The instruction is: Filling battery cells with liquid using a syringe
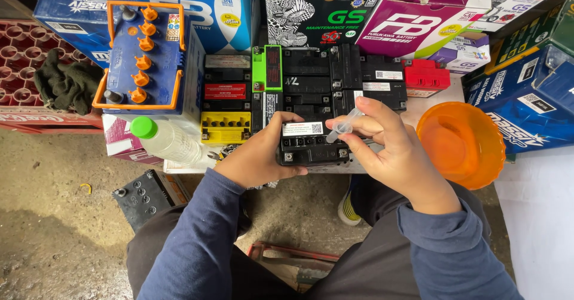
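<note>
Two hands (263, 156) (388, 144), one battery (311, 141), one syringe (345, 124).

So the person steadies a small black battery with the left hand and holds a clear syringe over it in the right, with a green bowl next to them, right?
Not quite: the bowl is orange, not green, as the head view shows. The rest holds: the left hand steadies the small black battery, and the right hand holds the clear syringe over it.

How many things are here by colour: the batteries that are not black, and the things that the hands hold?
Blue battery: 1
Green battery: 1
Red battery: 1
Yellow battery: 1
Black battery in left hand: 1
Clear syringe in right hand: 1
Total: 6
</note>
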